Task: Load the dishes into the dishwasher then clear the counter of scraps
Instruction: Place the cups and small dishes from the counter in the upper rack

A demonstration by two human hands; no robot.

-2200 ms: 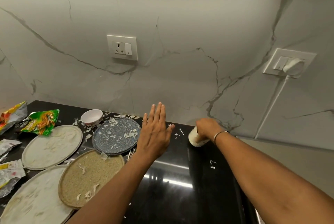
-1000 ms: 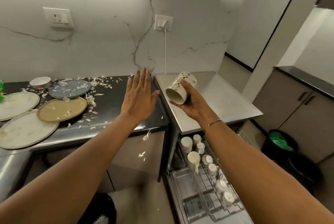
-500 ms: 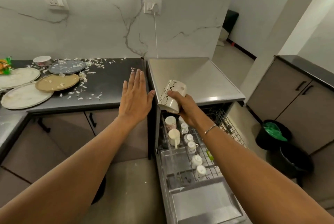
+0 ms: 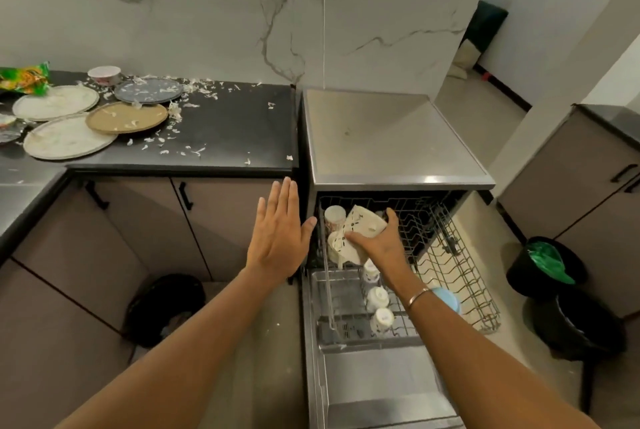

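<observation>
My right hand [image 4: 379, 241] grips a white patterned cup [image 4: 360, 226], tilted mouth-down, inside the pulled-out wire rack [image 4: 457, 276] of the open dishwasher [image 4: 391, 137]. Several other white cups [image 4: 377, 297] stand upside down along the rack's left side. My left hand [image 4: 278, 231] hovers flat, fingers straight, in front of the cabinet beside the dishwasher, holding nothing. On the black counter [image 4: 225, 127] to the left lie several dirty plates, among them a tan plate [image 4: 126, 117] and a blue-grey plate [image 4: 149, 91], plus a small bowl [image 4: 104, 74] and scattered white scraps [image 4: 173, 148].
The dishwasher door [image 4: 377, 390] lies open across the floor in front of me. Black bins with a green liner [image 4: 547, 262] stand at the right. Another dark bin [image 4: 166, 307] sits by the cabinets. Snack wrappers [image 4: 24, 77] lie at the counter's far left.
My right hand carried the cup from the counter down into the dishwasher rack. My view swung right and downward. The left hand stayed flat and empty and sank below counter level.
</observation>
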